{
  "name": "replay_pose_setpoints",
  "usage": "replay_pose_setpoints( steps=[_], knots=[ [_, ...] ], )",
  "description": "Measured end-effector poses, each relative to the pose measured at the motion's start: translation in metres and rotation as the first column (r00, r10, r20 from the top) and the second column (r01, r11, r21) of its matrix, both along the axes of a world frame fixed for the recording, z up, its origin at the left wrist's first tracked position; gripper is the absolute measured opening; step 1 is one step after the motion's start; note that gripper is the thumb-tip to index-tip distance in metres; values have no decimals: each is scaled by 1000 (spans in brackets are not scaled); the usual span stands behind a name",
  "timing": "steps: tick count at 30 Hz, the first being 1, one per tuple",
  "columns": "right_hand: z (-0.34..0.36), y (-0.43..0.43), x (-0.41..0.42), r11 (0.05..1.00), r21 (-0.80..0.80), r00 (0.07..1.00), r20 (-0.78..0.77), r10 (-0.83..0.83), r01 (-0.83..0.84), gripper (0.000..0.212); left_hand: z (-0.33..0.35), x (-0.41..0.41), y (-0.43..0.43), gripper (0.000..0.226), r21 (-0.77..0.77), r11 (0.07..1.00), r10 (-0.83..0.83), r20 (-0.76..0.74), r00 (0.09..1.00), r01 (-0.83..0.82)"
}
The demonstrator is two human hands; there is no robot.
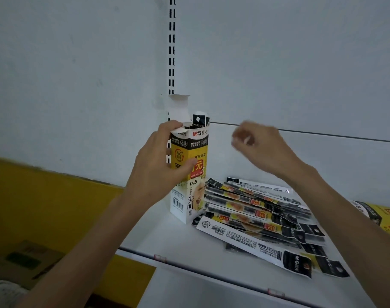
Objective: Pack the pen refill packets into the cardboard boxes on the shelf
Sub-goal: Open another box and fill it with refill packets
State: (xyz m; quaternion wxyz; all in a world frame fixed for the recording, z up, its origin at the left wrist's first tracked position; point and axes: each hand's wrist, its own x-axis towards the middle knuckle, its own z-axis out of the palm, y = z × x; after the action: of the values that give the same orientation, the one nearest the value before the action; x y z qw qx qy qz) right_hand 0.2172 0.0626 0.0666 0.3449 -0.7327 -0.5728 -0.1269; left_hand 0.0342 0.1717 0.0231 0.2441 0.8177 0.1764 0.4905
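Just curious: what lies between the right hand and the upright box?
Nothing: the head view shows a bare gap between right hand and box, only wall behind.

Left hand (158, 167) grips upright box (193, 196); right hand (258, 147) hovers, blurred — packets (254, 213) beside.

- Your right hand (254, 143) was motion-blurred; its fingers' pose could not be read.
- Your left hand (160, 165) covered part of the printed face of the upright box (196, 196).
- Inside it, the boxed packets (200, 121) showed only black tops.
- A second box (387, 218) was cut by the right edge.
- Fine print on the loose packets (256, 210) was too small to read.
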Motion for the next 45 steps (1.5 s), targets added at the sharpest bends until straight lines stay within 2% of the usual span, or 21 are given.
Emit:
replay_pose_setpoints(
  steps=[1,2,3,5,9,13,18,21,25,29,32,35,38,41,45],
  knots=[
    [-8,-1,9,970,-238,998,34,-50,57,14,0,0,-1,60,2,1000,-8,1,1000,8],
    [-19,-1,16,892,-443,996,59,-70,89,17,0,1,-1,60,0,1000,-15,0,1000,15],
    [-30,-1,20,814,-573,995,68,-71,97,23,-1,2,-1,60,-6,1000,-19,0,1000,19],
    [-50,1,25,760,-644,997,50,-66,83,32,-2,2,-1,60,-18,1000,-20,6,1000,20],
    [-60,3,28,783,-620,998,8,-67,58,32,-5,0,1,59,-22,1000,-15,16,1000,15],
    [-60,1,30,787,-616,994,-105,-31,-41,16,-6,0,0,60,-20,1000,-8,12,1000,8],
    [-62,-1,31,820,-571,995,-97,-36,-26,25,-8,1,1,60,-15,1000,5,5,1000,-5],
    [-64,0,32,822,-568,998,-11,-66,48,32,-8,2,1,61,-11,1000,16,7,1000,-16],
    [-67,3,34,794,-587,987,104,-119,157,29,-7,2,-1,61,-5,1000,22,7,1000,-22],
    [-67,4,34,848,-460,954,255,-157,263,22,-7,1,-1,61,-5,1000,13,6,1000,-13],
    [-67,3,33,875,-450,973,211,-89,178,21,-6,0,-2,62,14,1000,10,10,1000,-11],
    [-70,8,34,811,-575,987,162,-15,106,25,0,-2,-1,61,54,998,21,-22,1000,-20],
    [-67,12,38,790,-601,987,156,-32,121,28,5,-3,2,56,135,989,70,-37,997,-64],
    [-64,13,40,804,-585,991,128,-42,110,25,8,-3,6,51,188,974,123,18,992,-124],
    [-64,18,37,838,-520,976,211,-60,164,18,17,-5,9,45,267,941,198,68,978,-209]
  ],
)
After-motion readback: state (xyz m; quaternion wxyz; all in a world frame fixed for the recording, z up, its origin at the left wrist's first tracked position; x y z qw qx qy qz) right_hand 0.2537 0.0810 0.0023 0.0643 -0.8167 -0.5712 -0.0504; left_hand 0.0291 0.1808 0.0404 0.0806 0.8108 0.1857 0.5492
